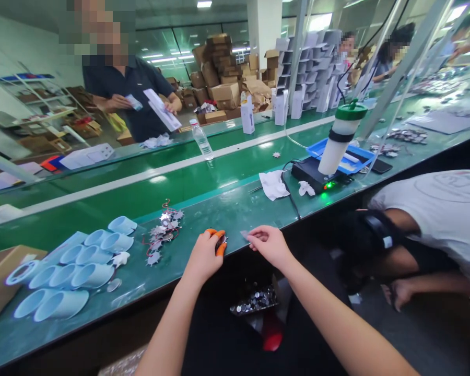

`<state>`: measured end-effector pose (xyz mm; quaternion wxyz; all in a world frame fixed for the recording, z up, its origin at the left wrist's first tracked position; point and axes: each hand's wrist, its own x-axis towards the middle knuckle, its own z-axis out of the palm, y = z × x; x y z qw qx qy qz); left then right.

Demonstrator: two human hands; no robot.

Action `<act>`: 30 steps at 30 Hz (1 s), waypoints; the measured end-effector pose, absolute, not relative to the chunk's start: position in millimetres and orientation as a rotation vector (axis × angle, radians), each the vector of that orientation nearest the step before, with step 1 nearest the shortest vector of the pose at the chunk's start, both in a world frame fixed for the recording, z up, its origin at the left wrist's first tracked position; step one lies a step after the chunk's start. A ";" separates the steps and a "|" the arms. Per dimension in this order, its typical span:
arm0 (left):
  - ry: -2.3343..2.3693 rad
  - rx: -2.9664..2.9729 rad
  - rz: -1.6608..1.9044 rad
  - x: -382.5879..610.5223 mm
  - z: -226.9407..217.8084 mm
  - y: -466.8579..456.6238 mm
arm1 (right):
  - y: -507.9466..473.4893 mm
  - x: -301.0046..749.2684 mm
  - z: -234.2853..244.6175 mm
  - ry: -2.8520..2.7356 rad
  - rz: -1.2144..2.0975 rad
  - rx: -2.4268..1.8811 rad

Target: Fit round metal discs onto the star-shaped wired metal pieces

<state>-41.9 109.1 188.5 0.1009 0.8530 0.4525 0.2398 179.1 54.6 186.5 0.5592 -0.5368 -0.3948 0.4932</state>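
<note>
My left hand [206, 256], with orange covers on its fingertips, is closed around a small part [221, 241] at the table's front edge; the fingers hide most of it. To its right, my right hand [272, 246] pinches a small translucent piece [244, 235] between thumb and forefinger. Left of my hands lies a cluster of star-shaped metal pieces [154, 244] with thin red wires. Farther left, light-blue plastic cups [92, 275] lie on their sides in rows, with a round metal disc [114, 284] beside them.
A green-capped bottle [334, 149] stands over a black box [307, 175] with lit lamps, near a blue tray [317, 149]. Crumpled tissue [274, 185] and a water bottle [201, 140] are beyond my hands. A person [129, 99] stands opposite; another [434, 224] bends down at right.
</note>
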 end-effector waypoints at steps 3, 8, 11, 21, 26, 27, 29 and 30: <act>1.262 2.408 0.712 -42.6 191.9 106.2 | 53.0 167.3 184.6 -0.824 1.291 -1.198; 1.239 2.159 0.784 -51.1 189.1 104.7 | 50.4 150.2 181.7 -0.729 1.422 -1.118; 1.202 2.132 0.788 -52.6 186.7 104.2 | 51.5 145.5 181.8 -0.716 1.432 -1.098; 1.193 2.149 0.801 -51.2 187.8 102.1 | 59.2 135.0 179.3 -0.686 1.432 -1.142; 1.190 2.145 0.817 -49.5 188.1 101.4 | 60.5 132.2 178.5 -0.664 1.433 -1.130; 1.189 2.140 0.817 -49.0 188.3 101.5 | 60.6 132.5 178.2 -0.668 1.430 -1.134; 1.182 2.126 0.810 -47.9 189.1 101.7 | 60.5 133.7 177.1 -0.680 1.414 -1.153; 1.177 2.117 0.806 -47.3 189.6 101.8 | 60.3 134.5 176.1 -0.694 1.399 -1.169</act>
